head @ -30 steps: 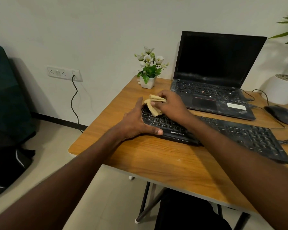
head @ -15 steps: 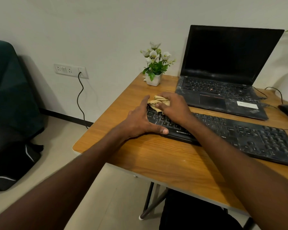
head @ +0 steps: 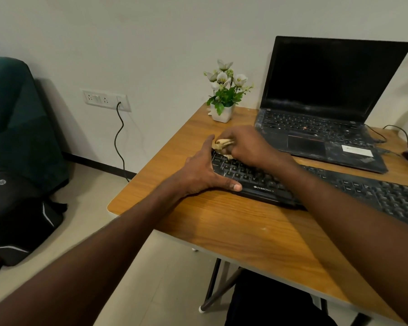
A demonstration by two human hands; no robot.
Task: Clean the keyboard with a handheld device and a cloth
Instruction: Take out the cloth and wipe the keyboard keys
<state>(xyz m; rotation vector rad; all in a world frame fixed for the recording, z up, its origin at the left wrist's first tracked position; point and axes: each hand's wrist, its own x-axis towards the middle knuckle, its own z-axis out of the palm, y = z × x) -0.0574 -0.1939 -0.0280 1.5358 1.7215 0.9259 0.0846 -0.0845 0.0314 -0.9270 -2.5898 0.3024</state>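
1. Keyboard [head: 339,189]: black, ZEBRONICS logo on front edge, lies diag. on wooden bench [head: 233,231], in front of laptop [head: 327,109].
2. L hand [head: 203,170]: fingers straight along kbd's left end, thumb on front edge, bracing it, holding nothing.
3. R hand [head: 245,147]: fingers curled round crumpled tan cloth [head: 222,144], pressed on kbd's far-left corner.
4. Flower pot [head: 223,111] behind hands, near wall.

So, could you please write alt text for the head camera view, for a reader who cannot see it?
A person's right hand presses a bunched tan cloth onto the left end of a black keyboard, while the left hand steadies that end on a wooden desk. Behind sit an open laptop and a small potted plant.
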